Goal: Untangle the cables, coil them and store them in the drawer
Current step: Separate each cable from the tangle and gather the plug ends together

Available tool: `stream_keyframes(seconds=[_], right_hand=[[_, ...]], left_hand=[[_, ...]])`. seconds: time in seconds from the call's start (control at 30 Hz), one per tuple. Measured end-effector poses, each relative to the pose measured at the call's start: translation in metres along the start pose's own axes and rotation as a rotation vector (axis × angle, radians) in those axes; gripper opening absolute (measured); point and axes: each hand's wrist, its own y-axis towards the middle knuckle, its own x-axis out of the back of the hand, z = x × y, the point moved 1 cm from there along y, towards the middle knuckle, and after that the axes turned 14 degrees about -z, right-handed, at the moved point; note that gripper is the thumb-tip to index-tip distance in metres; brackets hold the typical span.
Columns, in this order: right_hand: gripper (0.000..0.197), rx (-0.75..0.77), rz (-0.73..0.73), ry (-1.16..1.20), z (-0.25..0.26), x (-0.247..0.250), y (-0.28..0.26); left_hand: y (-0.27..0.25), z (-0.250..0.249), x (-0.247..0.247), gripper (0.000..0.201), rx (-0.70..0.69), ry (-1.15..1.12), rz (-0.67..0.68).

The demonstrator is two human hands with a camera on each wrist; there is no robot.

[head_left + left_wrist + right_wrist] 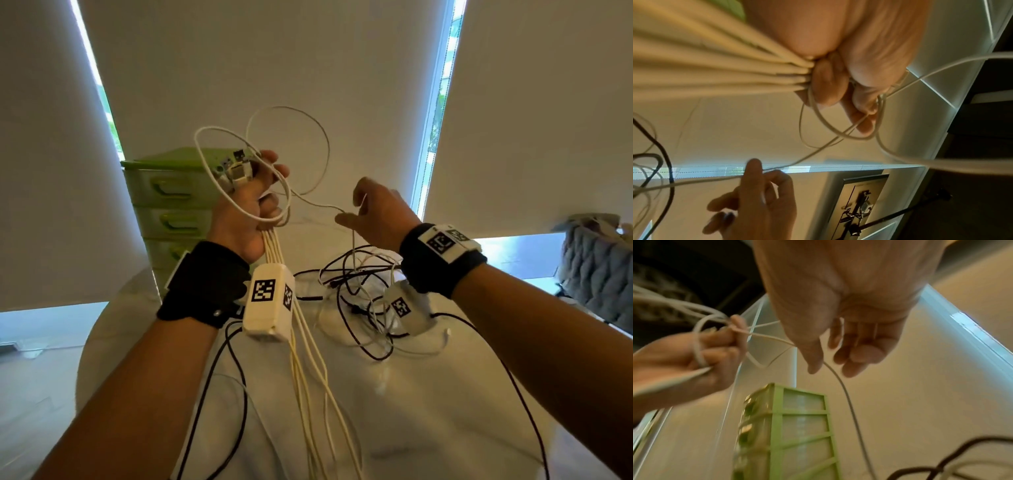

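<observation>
**Firmly bunched cream cables, one strand pinched**

My left hand (248, 209) grips a bundle of cream cables (301, 346), plugs poking above my fist. My right hand (371, 214) pinches one thin white strand (318, 204) between thumb and forefinger. Below it, tangled black and white cables (363, 298) lie on the white table (428, 394). Behind my left hand stands the green drawer unit (164, 202), against pale blinds (342, 68).

The right hand (838, 331) reaches down from the top, thumb and fingers loosely curved round a white cable (846, 395) that drops toward the bottom edge. At left, the left hand (684, 356) grips looped white cables (698, 352). Below stands a green drawer unit (789, 431). A dark cable (953, 456) curves at lower right.
</observation>
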Motion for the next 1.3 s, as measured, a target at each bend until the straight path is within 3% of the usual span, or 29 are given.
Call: stream_keyframes(seconds=[0.1, 0.2, 0.33, 0.43, 0.53, 0.7, 0.8, 0.9, 1.03, 1.1, 1.2, 1.27, 1.3], right_hand=[[0.016, -0.092, 0.073, 0.223, -0.001, 0.009, 0.004], [0.013, -0.171, 0.011, 0.574, 0.012, 0.024, 0.005], [0.014, -0.107, 0.002, 0.994, 0.044, 0.045, 0.008], [0.015, -0.094, -0.064, 1.144, 0.048, 0.058, 0.01], [0.011, -0.096, -0.094, 1.105, 0.03, 0.06, 0.005], [0.009, -0.176, -0.139, 1.062, 0.001, 0.048, -0.003], [0.009, -0.15, -0.093, 1.071, 0.006, 0.047, 0.0], [0.008, -0.101, -0.101, 1.035, 0.007, 0.05, 0.002], [0.036, -0.187, -0.289, 0.75, -0.031, 0.045, -0.008], [0.051, -0.217, -0.191, 0.664, -0.046, 0.027, -0.028], [0.097, -0.142, 0.121, 0.435, -0.051, -0.006, -0.062], [0.1, -0.105, 0.222, 0.316, -0.053, -0.02, -0.071], [0.091, -0.103, 0.252, 0.265, -0.055, -0.024, -0.07]], left_hand=[[0.0, 0.009, 0.004, 0.018, 0.043, 0.076, 0.016], [-0.006, 0.033, 0.008, 0.024, 0.088, 0.285, 0.038], [-0.02, 0.075, -0.001, 0.017, -0.057, 0.624, 0.194], [-0.025, 0.082, -0.012, 0.014, -0.114, 0.686, 0.183], [-0.026, 0.074, -0.014, 0.016, -0.11, 0.647, 0.187], [-0.026, 0.075, -0.009, 0.019, 0.068, 0.745, 0.401], [-0.044, 0.08, -0.019, 0.017, 0.029, 0.819, 0.501], [-0.044, 0.078, -0.028, 0.011, -0.016, 0.69, 0.402], [-0.015, 0.06, -0.025, 0.019, 0.09, 0.481, 0.178], [-0.003, 0.052, -0.024, 0.022, 0.104, 0.436, 0.131], [0.002, 0.043, -0.029, 0.024, 0.125, 0.37, 0.138], [0.003, 0.039, -0.032, 0.023, 0.13, 0.334, 0.135], [0.003, 0.035, -0.033, 0.022, 0.127, 0.317, 0.136]])
